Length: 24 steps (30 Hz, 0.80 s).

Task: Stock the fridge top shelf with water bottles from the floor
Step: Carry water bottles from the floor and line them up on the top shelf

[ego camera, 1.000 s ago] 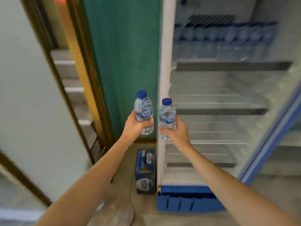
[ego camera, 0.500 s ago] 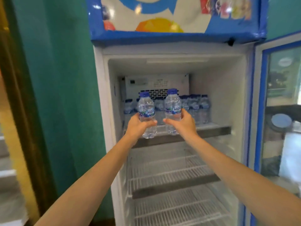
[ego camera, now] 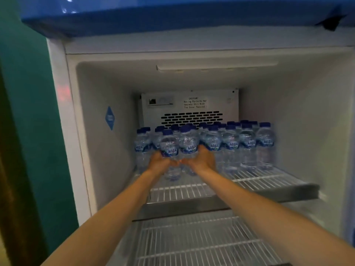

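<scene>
Both my arms reach into the open fridge over the top wire shelf (ego camera: 269, 179). My left hand (ego camera: 159, 163) grips a small clear water bottle (ego camera: 169, 144) with a blue cap and blue label. My right hand (ego camera: 201, 160) grips a second such bottle (ego camera: 189, 143) right beside it. The two bottles stand upright side by side, low over the shelf, just in front of the stocked bottles (ego camera: 247, 144) that fill the back of the shelf in several rows. Whether the held bottles touch the wire I cannot tell.
The front strip of the top shelf is bare wire. A second wire shelf (ego camera: 192, 242) lies below. A vent panel (ego camera: 192, 116) covers the back wall. The fridge's blue top band (ego camera: 172, 16) runs overhead, with a green wall (ego camera: 28, 112) on the left.
I have moved closer and pushed both bottles forward from the shelf's front edge into the fridge, up against the stocked rows. Both hands keep their grip.
</scene>
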Motion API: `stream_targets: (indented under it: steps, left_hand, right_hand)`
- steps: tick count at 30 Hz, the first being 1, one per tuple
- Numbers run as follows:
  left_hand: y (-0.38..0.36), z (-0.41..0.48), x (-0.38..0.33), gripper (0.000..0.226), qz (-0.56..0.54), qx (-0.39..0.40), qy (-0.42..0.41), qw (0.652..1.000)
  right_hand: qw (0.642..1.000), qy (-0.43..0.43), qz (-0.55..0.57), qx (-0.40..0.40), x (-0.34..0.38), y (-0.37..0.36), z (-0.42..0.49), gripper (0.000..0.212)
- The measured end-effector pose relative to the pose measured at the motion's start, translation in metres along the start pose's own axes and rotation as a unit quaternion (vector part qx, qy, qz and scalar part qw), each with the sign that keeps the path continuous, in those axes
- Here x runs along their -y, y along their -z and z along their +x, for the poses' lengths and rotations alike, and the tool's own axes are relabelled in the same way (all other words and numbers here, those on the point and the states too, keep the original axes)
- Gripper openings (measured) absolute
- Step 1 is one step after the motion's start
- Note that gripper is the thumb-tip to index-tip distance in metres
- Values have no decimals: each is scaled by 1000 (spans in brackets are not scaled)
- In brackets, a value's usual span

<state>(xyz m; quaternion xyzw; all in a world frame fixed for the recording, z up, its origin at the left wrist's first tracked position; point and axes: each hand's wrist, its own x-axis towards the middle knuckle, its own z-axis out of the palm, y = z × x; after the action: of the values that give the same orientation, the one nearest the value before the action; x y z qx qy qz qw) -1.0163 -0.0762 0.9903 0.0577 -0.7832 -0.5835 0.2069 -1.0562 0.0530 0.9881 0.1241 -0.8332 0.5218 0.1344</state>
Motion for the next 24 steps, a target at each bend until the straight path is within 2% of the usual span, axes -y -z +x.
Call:
stream_targets:
  steps: [2, 7, 12, 15, 20, 24]
  left_hand:
    - [-2, 7, 0, 43, -9, 7, -3, 1000]
    - [-10, 24, 4, 45, -29, 29, 7, 999]
    - [-13, 25, 16, 71, -2, 25, -22, 999]
    - [-16, 23, 20, 60, 50, 17, -48, 997]
    - [-20, 25, 23, 74, 119, -10, -75, 990]
    - [-17, 25, 21, 72, 139, -13, -59, 988]
  right_hand:
    - [1000, 12, -28, 0, 0, 0, 4, 63]
    - [998, 1, -64, -12, -8, -4, 10, 52]
    - [995, 6, -99, -21, -11, -9, 15, 52]
    - [992, 3, -124, -32, -12, -12, 15, 45]
    - [990, 14, -133, -53, -12, -13, 12, 55]
    - [984, 10, -167, -58, -12, -10, 9, 65]
